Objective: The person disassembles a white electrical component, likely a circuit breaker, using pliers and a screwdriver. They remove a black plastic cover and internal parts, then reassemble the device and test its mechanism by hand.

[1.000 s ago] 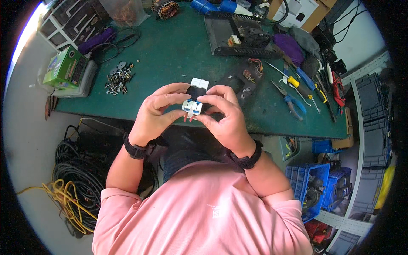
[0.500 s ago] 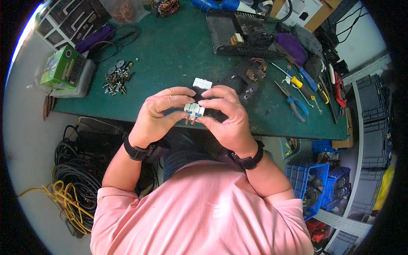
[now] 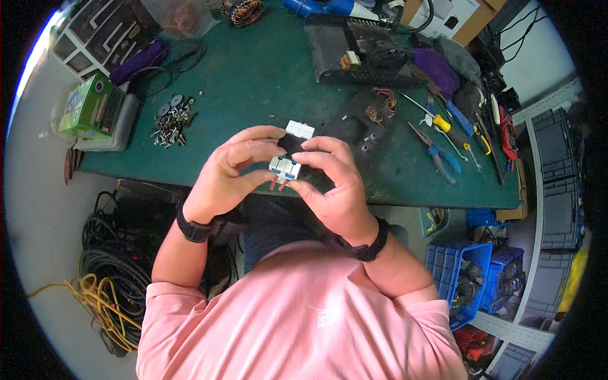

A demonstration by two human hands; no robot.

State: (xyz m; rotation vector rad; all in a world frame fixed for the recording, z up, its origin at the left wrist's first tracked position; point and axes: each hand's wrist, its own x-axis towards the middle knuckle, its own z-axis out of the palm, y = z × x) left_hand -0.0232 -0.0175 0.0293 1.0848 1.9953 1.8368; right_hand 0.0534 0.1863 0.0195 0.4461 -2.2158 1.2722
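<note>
Both hands hold a small electrical part [image 3: 285, 166] above the workbench's near edge. Its near end is white with blue bits and short red wires; its middle is black, and a white block [image 3: 299, 130] shows at the far side. Whether that block belongs to the same piece I cannot tell. My left hand [image 3: 234, 166] pinches the left side between thumb and fingers. My right hand [image 3: 335, 174] grips the right side, thumb low near the red wires and fingers curled over the top. Fingertips hide part of the sides.
Loose screws and washers [image 3: 174, 120] lie at left on the green workbench [image 3: 234, 82]. Pliers [image 3: 437, 154], a yellow-handled screwdriver [image 3: 441, 122] and other tools are at right. A black housing [image 3: 342, 63] sits at the back. Cables [image 3: 107, 253] hang at lower left; blue crates [image 3: 453, 272] stand at lower right.
Both hands and the part have shifted slightly left and the part is tilted a little differently. The grip looks the same.
</note>
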